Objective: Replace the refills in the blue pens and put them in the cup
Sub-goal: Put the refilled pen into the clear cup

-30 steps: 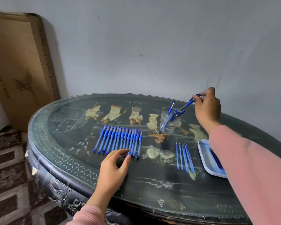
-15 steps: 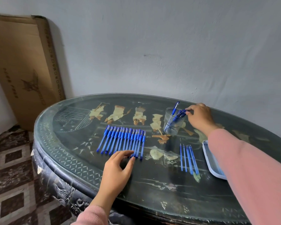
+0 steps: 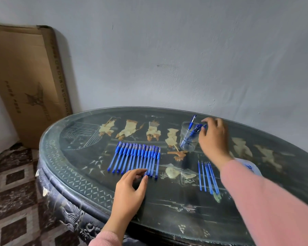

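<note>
A row of several blue pens (image 3: 137,158) lies side by side on the dark glass-topped table (image 3: 167,210). My left hand (image 3: 130,190) rests at the near ends of the row, fingers relaxed, fingertips touching the pens. A clear glass cup (image 3: 188,139) stands at the back right with several blue pens in it. My right hand (image 3: 213,137) hovers just right of the cup, fingers spread and empty. Several loose blue refills (image 3: 207,174) lie in front of the cup.
A white tray (image 3: 251,166) sits at the right, mostly hidden behind my right sleeve. A large cardboard box (image 3: 25,82) leans on the wall at the left. The table's curved edge runs along the near left, above a tiled floor.
My right hand carried a pen to the cup, let it go inside, and now draws back open. My left hand stays at the pen row.
</note>
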Available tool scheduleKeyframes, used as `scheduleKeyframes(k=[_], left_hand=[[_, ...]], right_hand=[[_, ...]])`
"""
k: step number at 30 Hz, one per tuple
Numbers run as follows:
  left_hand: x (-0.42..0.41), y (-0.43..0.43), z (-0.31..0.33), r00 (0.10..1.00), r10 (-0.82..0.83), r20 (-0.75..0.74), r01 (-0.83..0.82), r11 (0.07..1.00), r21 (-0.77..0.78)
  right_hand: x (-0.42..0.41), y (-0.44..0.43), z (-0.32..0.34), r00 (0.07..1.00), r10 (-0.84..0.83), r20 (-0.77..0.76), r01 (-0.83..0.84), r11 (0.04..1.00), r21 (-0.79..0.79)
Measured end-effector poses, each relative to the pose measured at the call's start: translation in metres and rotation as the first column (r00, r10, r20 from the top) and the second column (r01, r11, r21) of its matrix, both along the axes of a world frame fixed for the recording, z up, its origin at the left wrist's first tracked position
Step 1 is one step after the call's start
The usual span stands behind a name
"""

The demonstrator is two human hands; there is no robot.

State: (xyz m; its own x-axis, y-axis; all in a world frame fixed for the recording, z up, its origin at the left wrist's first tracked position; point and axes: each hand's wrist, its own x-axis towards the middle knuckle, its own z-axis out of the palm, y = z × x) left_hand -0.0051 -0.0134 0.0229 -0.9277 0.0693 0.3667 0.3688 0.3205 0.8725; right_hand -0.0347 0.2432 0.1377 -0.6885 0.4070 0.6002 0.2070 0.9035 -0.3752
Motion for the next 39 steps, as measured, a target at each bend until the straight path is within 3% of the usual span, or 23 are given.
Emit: scheduleKeyframes(k=[2, 5, 8, 15, 25, 30, 34, 39], left_hand=[[0.000, 0.000, 0.000, 1.000, 0.004, 0.002, -0.004, 1.000, 0.015], [0.001, -0.001, 0.001, 1.000, 0.001, 0.005, -0.001, 0.999, 0.033], [0.000, -0.002, 0.001, 1.000, 0.011, -0.001, -0.011, 0.999, 0.039], [0.001, -0.002, 0.001, 1.000, -0.006, -0.020, 0.006, 0.999, 0.042], [0.001, -0.002, 0.001, 1.000, -0.022, -0.010, 0.023, 0.998, 0.055], [0.000, -0.002, 0.001, 1.000, -0.016, -0.012, 0.017, 0.997, 0.075], [-0.001, -0.001, -0.001, 1.000, -0.015, -0.004, 0.015, 0.996, 0.092], [-0.001, 0.000, -0.004, 0.999, -0.040, 0.005, 0.039, 0.995, 0.095]], right_hand=[[0.005, -0.030, -0.019, 0.994, 0.092, -0.064, -0.091, 0.996, 0.015], [0.000, -0.069, -0.056, 0.961, 0.196, 0.195, -0.159, 0.968, -0.192], [-0.008, -0.091, -0.080, 0.914, 0.242, 0.326, -0.104, 0.916, -0.389], [-0.023, -0.102, -0.099, 0.874, 0.154, 0.461, 0.066, 0.902, -0.426], [-0.036, -0.113, -0.091, 0.872, 0.083, 0.482, 0.189, 0.851, -0.490], [-0.036, -0.102, -0.083, 0.887, 0.068, 0.456, 0.262, 0.739, -0.621], [-0.022, -0.085, -0.071, 0.943, 0.068, 0.326, 0.220, 0.607, -0.764], [0.038, -0.068, -0.076, 0.943, 0.226, 0.245, -0.033, 0.795, -0.606]])
